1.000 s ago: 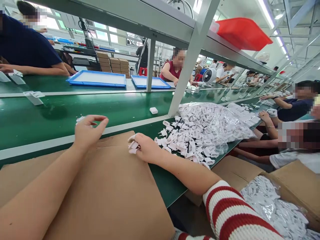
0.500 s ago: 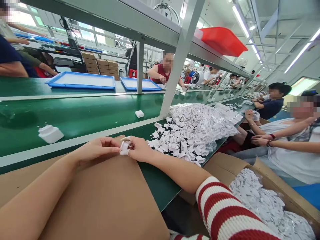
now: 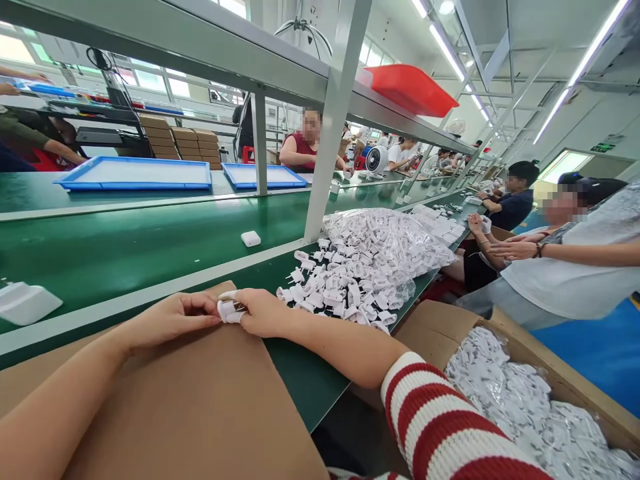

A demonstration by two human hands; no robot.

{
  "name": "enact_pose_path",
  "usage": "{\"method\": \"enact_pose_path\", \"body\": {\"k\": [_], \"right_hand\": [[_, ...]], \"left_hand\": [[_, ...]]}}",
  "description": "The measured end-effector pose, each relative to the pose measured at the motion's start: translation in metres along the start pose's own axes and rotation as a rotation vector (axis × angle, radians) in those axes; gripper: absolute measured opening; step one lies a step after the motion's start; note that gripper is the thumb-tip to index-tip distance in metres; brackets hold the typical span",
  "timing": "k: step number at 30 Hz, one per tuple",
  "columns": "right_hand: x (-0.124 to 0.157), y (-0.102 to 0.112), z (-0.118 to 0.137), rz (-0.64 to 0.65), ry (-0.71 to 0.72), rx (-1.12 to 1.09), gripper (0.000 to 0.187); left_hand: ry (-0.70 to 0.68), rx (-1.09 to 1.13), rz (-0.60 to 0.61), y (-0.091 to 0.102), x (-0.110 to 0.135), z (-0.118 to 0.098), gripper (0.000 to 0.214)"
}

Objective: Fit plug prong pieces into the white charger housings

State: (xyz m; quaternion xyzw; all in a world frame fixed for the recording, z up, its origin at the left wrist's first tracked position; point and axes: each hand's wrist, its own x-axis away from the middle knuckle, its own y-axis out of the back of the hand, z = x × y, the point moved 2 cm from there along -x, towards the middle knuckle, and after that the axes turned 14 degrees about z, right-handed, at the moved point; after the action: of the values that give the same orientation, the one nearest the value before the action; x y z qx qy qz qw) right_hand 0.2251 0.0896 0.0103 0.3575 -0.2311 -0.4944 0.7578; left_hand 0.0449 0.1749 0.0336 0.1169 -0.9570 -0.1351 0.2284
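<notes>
Above a brown cardboard sheet [image 3: 200,407], my two hands meet at a small white plug housing [image 3: 229,311]. My right hand [image 3: 264,313] grips it between thumb and fingers, and white coverings show on some fingertips. The fingertips of my left hand [image 3: 167,323] are pinched against its left side. Fingers partly hide the piece. Just right of my hands lies a heap of white plug housings [image 3: 350,280], some with pins showing, spilling from a clear plastic bag [image 3: 400,237].
A white charger [image 3: 30,303] and a smaller white piece [image 3: 251,239] lie on the green belt [image 3: 150,240]. Blue-rimmed trays [image 3: 135,185] stand beyond. A metal post [image 3: 330,127] rises ahead. At right are a carton [image 3: 560,353] of bagged white parts and a seated co-worker [image 3: 565,267].
The view has swung slightly right, so most things sit further left. The charger on the belt has shifted left more than its surroundings. Both hands keep their hold on the plug housing.
</notes>
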Motion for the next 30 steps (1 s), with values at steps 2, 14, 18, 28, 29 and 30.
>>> {"method": "enact_pose_path", "body": {"k": [2, 14, 18, 28, 29, 30], "right_hand": [[0.0, 0.001, 0.0, 0.004, 0.031, -0.001, 0.039], [-0.003, -0.004, -0.007, 0.006, 0.072, 0.01, 0.035], [-0.004, -0.005, -0.008, 0.011, 0.055, 0.024, 0.024], [-0.003, -0.005, -0.006, 0.003, 0.066, 0.053, 0.024], [-0.003, -0.005, -0.006, 0.004, 0.069, 0.058, 0.022], [-0.002, -0.005, -0.005, 0.005, 0.072, 0.063, 0.021]], "left_hand": [[0.001, -0.038, -0.018, 0.001, -0.001, -0.001, 0.029], [0.019, -0.038, -0.04, -0.002, 0.001, -0.009, 0.029], [-0.01, 0.024, -0.057, -0.004, 0.002, -0.011, 0.031], [-0.005, 0.189, 0.021, -0.002, 0.001, 0.004, 0.03], [-0.01, 0.187, 0.022, -0.002, 0.001, 0.004, 0.029], [-0.014, 0.185, 0.026, -0.003, 0.001, 0.003, 0.028]]}}
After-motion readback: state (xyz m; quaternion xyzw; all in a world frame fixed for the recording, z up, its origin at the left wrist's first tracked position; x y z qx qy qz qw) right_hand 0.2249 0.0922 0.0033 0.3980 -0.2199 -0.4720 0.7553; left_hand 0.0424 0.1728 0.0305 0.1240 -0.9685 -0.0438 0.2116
